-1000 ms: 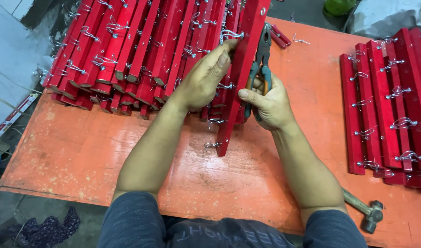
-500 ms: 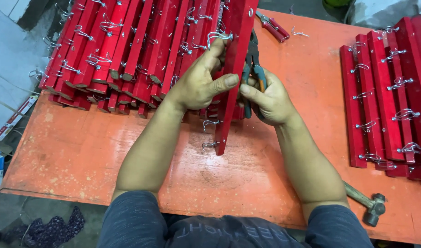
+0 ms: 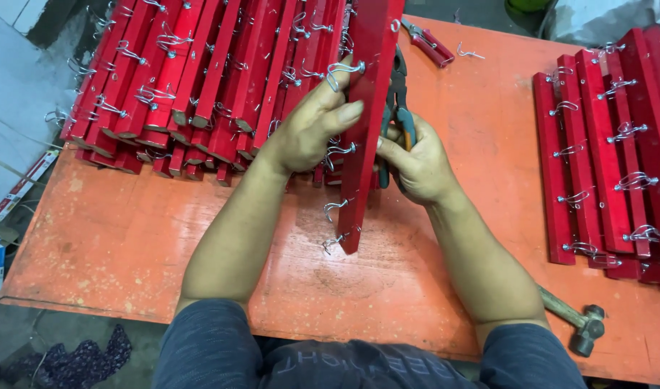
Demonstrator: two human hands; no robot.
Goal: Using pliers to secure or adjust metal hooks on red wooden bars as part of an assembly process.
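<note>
Red wooden slat (image 3: pixel 364 137), fitted with bent wire hooks (image 3: pixel 335 209), stood on edge at the table's middle; left hand (image 3: pixel 312 126) clasps its left face, thumb pressed to the wood. Right hand (image 3: pixel 415 162), just right of the slat, is clenched round the green-handled pliers (image 3: pixel 396 108), their jaws against the slat's right side. Orange table (image 3: pixel 128 238) beneath. Far left: stack of like red slats (image 3: pixel 193 79) with hooks. Right: row of red slats (image 3: pixel 611 151) laid flat. Far centre: second pliers (image 3: pixel 427 41), red-handled. Near right edge: hammer (image 3: pixel 578 324).
</note>
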